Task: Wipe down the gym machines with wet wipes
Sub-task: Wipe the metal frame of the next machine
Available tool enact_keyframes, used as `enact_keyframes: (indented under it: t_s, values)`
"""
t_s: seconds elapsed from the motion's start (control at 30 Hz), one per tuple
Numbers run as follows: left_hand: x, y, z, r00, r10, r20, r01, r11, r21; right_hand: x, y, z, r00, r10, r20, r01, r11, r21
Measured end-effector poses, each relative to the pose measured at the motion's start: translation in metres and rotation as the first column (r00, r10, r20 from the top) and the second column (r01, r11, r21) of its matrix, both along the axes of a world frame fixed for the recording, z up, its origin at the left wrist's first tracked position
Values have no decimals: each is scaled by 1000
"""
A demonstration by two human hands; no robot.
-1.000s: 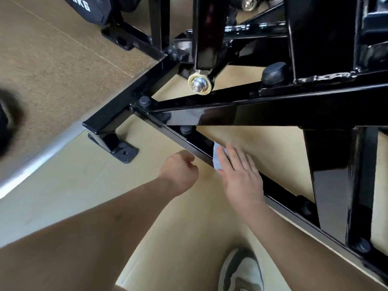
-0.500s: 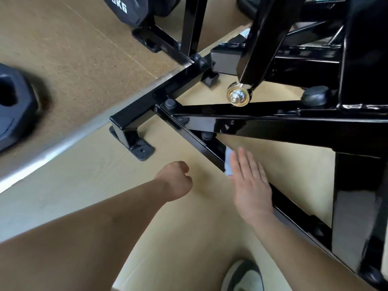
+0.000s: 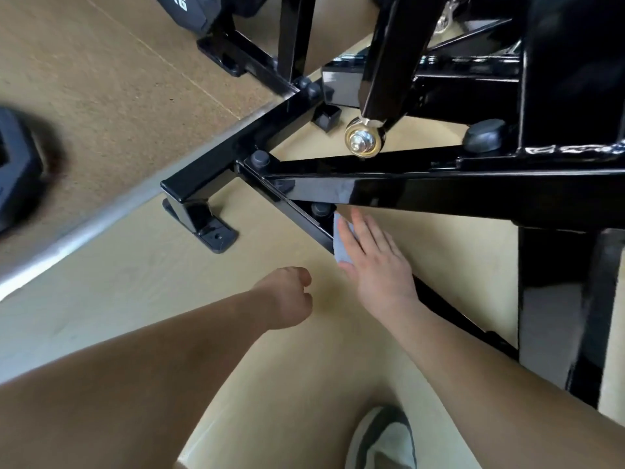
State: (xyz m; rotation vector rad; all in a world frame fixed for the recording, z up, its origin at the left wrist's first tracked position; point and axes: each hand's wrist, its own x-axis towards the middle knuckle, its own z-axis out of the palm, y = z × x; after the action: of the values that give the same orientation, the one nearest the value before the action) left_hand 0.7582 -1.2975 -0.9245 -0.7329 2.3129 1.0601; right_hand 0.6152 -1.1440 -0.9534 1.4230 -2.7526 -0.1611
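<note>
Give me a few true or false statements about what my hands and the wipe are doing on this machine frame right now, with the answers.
1. The right hand presses a wipe flat against the low black frame bar. True.
2. The left hand holds a second wipe. False: it is curled into a fist beside the bar, with nothing seen in it.
3. A brass-coloured bolt sits at the lower end of a black arm above the bar. True.
4. The weight plate rests on top of the frame. False: it lies on the floor at the far left, apart from the machine.
</note>
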Motion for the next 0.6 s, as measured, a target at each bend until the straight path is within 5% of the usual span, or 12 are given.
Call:
enact_keyframes:
  t_s: [0.33,0.6]
  values:
    - [-29,46,-10,987,-154,-47,156,987,45,46,161,-9,947,-222,-231,223,975,-20]
    - [-32,61,-6,975,-192,-115,203,975,89,38,130,-4,923,-372,-99,366,928,-69]
